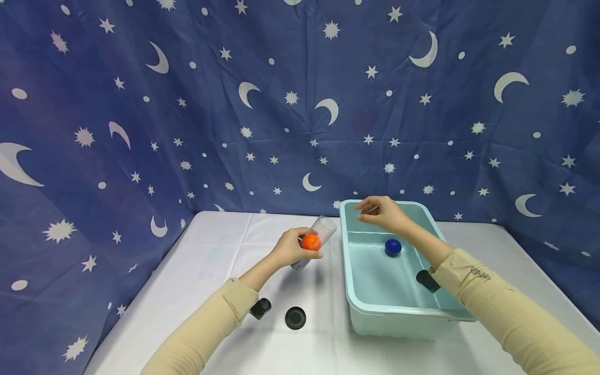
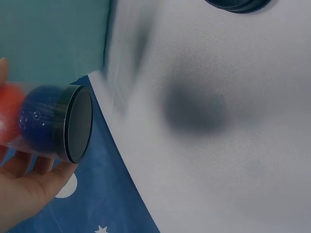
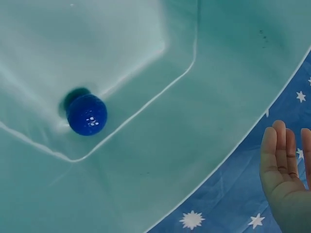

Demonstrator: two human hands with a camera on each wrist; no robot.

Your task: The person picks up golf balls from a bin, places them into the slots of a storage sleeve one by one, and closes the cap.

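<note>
My left hand (image 1: pixel 292 247) grips a clear plastic tube (image 1: pixel 324 228), tilted above the white table. Through its wall an orange ball (image 1: pixel 311 241) shows. The left wrist view reveals a blue ball (image 2: pixel 41 119) beside it, against the black cap (image 2: pixel 78 124) that closes the tube's lower end. Over the far part of a pale teal tub (image 1: pixel 349 260), my right hand (image 1: pixel 382 212) hovers with fingers loosely bent. In the right wrist view, a gap shows between thumb and fingers, with no object visible there. Another blue ball (image 3: pixel 87 115) lies on the tub's floor.
A round black lid (image 1: pixel 295 317) lies on the table (image 1: pixel 234 234), left of the tub. Behind the table hangs a blue cloth (image 1: pixel 281 130) with moons and stars. Black wrist cameras (image 1: pixel 260 308) are on both forearms.
</note>
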